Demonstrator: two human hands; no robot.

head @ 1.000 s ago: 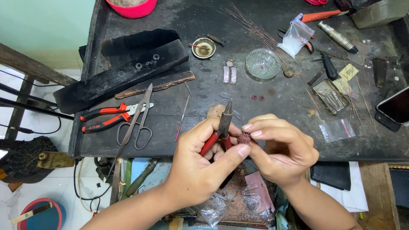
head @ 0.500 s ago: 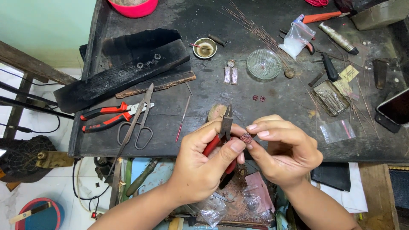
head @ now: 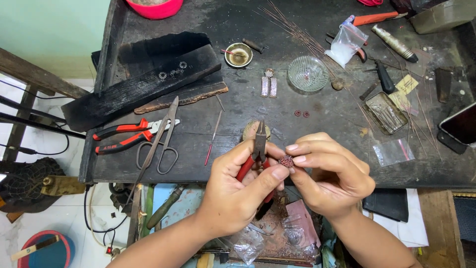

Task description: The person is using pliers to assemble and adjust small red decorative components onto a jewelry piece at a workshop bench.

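Small round filigree piece (head: 286, 161), reddish-brown, disc-shaped: held above the near edge of the dark workbench (head: 317, 116), pinched between thumb and forefinger of the right hand (head: 331, 177), fingers closed on it. Left hand (head: 238, 193): fingers wrapped around red-handled pliers (head: 258, 151), thumb tip touching the piece; plier nose points away from the person, just left of the piece; whether the nose is closed cannot be told. On the bench beyond: two small matching discs (head: 301, 113), clear glass dish (head: 308, 73), pair of rectangular ornaments (head: 268, 85), small bowl (head: 238, 54). Left: scissors (head: 161, 139), red-handled cutters (head: 126, 136), black wooden block (head: 144, 84). Right: small tin tray (head: 385, 112), bundle of thin wires (head: 292, 30).
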